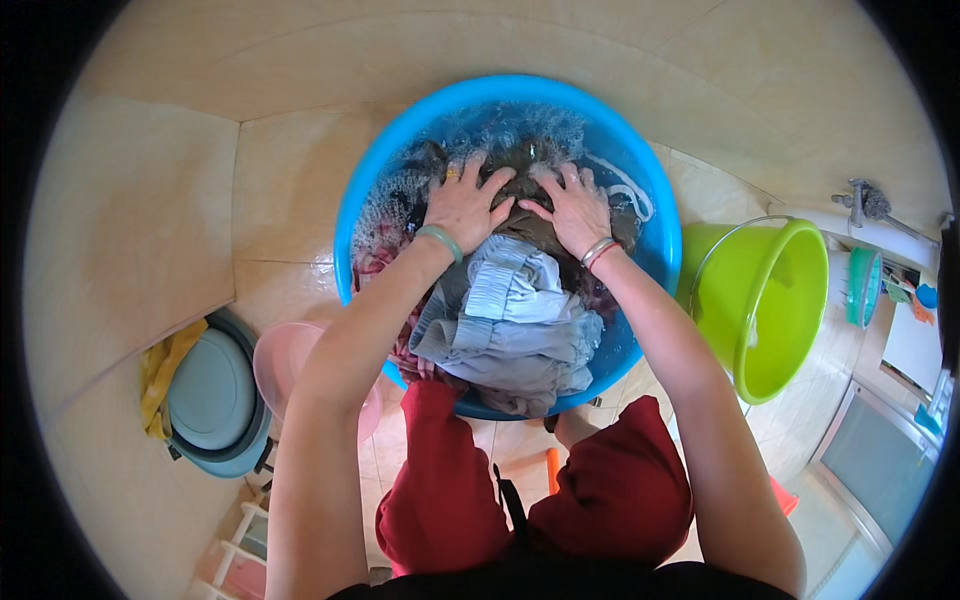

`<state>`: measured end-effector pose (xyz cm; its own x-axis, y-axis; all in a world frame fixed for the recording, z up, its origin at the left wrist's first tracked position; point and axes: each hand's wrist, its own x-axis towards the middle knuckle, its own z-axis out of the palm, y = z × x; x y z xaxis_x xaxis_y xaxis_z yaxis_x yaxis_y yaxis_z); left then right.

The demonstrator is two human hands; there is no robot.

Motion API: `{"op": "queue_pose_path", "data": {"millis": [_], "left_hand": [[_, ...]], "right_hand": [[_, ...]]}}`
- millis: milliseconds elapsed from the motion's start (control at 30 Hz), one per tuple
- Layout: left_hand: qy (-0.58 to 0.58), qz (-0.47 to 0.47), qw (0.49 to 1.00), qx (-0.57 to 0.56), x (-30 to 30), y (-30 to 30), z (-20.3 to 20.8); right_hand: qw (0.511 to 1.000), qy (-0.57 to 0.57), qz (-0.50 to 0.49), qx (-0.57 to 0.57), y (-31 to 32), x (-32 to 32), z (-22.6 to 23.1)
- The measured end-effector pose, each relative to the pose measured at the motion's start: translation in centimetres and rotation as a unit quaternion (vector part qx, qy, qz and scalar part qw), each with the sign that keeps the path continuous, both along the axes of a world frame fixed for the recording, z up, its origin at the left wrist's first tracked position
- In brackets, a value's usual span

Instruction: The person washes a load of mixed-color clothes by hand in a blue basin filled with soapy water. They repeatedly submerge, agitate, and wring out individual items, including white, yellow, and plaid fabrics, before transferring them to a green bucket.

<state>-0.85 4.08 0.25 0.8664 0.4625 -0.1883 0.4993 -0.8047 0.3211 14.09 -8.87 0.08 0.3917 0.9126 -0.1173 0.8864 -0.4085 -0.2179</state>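
Soapy water and clothes fill a large blue basin (352,200) in front of my knees. My left hand (465,208), with a green bangle at its wrist, lies fingers spread on dark wet cloth (535,230). Beside it, my right hand (577,212) presses on the same cloth, fingers apart and partly under suds. Nearer to me, a light blue-grey garment (510,335) with a gathered waistband is bunched on top and reaches the near rim. Reddish patterned cloth (375,258) shows along the left side. A white cord (635,190) curves through the water at the right.
A lime-green bucket (795,320) with a wire handle stands right of the basin. To the left are a pink basin (285,350), grey-blue basins (210,390) and a yellow cloth (165,375). A tap (858,203) sticks out from the right wall. The tiled wall rises behind.
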Motion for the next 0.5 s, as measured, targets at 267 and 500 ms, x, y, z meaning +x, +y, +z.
{"op": "queue_pose_path", "data": {"millis": [267,500], "left_hand": [[0.073,0.018,0.994,-0.082,0.6,1.3,-3.9],[0.004,-0.011,0.999,-0.042,1.2,1.7,-4.6]], "right_hand": [[0.999,-0.037,0.015,-0.027,1.1,0.3,-4.6],[0.998,-0.019,0.024,0.054,1.1,1.9,-10.1]]}}
